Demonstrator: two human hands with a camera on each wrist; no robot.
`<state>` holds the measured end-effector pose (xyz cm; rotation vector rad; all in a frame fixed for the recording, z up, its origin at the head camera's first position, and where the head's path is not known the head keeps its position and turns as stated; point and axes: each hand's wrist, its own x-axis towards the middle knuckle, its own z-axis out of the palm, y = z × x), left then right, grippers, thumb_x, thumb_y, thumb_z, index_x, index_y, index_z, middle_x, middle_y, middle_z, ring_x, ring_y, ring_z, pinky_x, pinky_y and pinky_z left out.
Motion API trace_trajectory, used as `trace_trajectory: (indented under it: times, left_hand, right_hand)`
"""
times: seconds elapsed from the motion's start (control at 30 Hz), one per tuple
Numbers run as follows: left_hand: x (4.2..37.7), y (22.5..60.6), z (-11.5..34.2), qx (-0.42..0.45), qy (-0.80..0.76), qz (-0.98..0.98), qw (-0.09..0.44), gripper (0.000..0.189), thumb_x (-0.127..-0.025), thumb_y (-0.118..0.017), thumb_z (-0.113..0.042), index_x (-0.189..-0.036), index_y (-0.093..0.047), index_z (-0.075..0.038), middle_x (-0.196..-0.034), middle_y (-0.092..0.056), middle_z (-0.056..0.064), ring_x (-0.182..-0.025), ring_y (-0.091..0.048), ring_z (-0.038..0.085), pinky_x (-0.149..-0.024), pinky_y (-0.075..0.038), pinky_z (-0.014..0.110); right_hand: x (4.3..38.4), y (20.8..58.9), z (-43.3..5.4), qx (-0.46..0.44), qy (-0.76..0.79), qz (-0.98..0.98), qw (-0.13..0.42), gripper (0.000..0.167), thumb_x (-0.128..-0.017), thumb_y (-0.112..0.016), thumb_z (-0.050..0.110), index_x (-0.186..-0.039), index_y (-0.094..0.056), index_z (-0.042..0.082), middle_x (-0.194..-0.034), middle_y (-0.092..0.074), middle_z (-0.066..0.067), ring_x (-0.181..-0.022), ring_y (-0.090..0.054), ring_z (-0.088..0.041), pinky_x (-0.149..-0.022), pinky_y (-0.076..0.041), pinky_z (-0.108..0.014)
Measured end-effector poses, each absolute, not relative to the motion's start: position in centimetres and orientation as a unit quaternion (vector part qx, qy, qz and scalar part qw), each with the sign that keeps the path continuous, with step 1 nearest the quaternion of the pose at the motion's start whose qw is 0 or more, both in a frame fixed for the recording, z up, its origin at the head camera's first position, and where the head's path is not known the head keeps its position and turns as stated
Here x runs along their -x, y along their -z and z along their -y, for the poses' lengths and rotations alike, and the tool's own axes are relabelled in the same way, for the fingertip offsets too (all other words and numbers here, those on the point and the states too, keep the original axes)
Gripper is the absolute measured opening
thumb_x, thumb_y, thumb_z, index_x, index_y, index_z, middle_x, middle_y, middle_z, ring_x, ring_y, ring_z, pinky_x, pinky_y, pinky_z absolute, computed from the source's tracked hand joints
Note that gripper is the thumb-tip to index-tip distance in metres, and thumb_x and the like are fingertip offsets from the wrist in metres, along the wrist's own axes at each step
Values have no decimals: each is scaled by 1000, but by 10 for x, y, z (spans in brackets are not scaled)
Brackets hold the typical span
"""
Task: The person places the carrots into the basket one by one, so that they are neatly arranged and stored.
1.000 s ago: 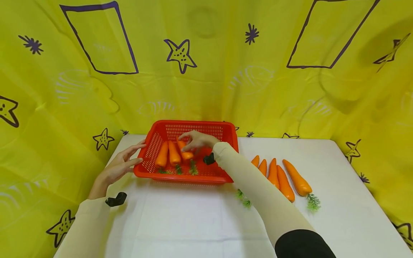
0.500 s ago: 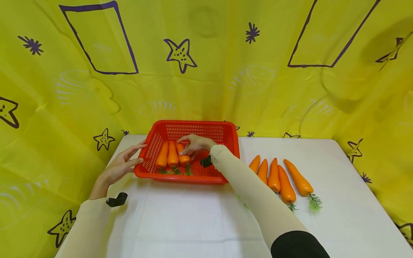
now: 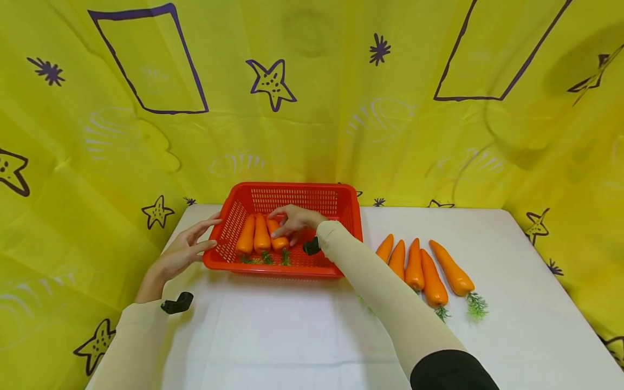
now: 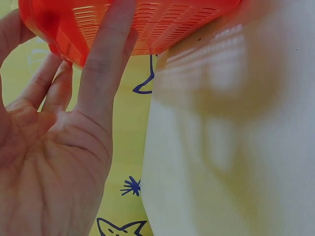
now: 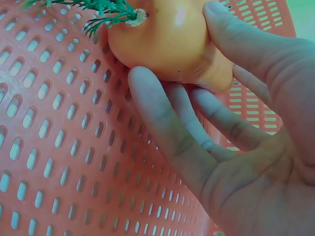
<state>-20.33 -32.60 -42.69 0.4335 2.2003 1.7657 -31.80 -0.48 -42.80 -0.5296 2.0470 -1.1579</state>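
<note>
Inside the red perforated basket (image 3: 273, 270), right of two carrots (image 3: 261, 236), our right hand (image 3: 298, 220) grasps a third carrot (image 5: 160, 44); our left hand (image 3: 178, 254), fingers extended, touches the basket's left rim.

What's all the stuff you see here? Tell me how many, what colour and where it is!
Basket: one, red, on the table
Carrots: three, orange, side by side in the basket
More carrots: five showing, orange, on the table's right side, some partly behind the arm
Leafy tops: several, green, at carrots' thick ends
Table: one, white, underneath
Patterned sheet: yellow, dark starfish drawings, around the table
Wrist gadgets: two, black, one per wrist
Sleeves: two, beige, on both arms
Left hand: one, bare, at the basket's left end
Right hand: one, bare, touching a basket carrot
</note>
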Motion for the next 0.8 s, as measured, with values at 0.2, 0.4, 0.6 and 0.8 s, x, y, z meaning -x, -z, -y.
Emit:
trace_trajectory:
  times: [0.2,0.4,0.6,0.8]
  left_hand:
    - [203,425,325,-151,-614,-762,142,57,-106,-56,-10,-158,-36,-7,-173,-9,-2,-154,-8,41,-88,-57,41]
    - [203,425,324,-150,-612,-763,144,57,-106,-56,-10,-158,-35,-6,-173,-8,-1,-155,-6,41,-88,-57,41]
    - [203,425,324,-150,-608,-766,143,57,-106,-56,-11,-158,-35,-6,-173,-8,0,-155,-8,41,-89,-56,43]
    - [201,423,325,-152,-604,-769,143,57,-106,-56,-12,-158,-35,-6,-173,-8,1,-155,-6,41,-91,-53,49]
  right_hand:
    - [317,426,4,211,445,-792,361,65,-93,-79,16,-150,-49,12,-122,-57,-18,-71,-67,-24,-67,-61,-38]
    - [314,419,4,234,409,-804,363,69,-94,-77,19,-154,-44,12,-127,-58,-19,-76,-65,-25,-71,-61,-40]
    - [313,413,1,242,395,-806,368,76,-92,-79,19,-157,-40,12,-129,-59,-21,-84,-65,-25,-77,-60,-42]
    - [311,401,-6,257,362,-820,363,78,-92,-80,21,-158,-39,15,-134,-60,-21,-98,-68,-28,-84,-59,-41]
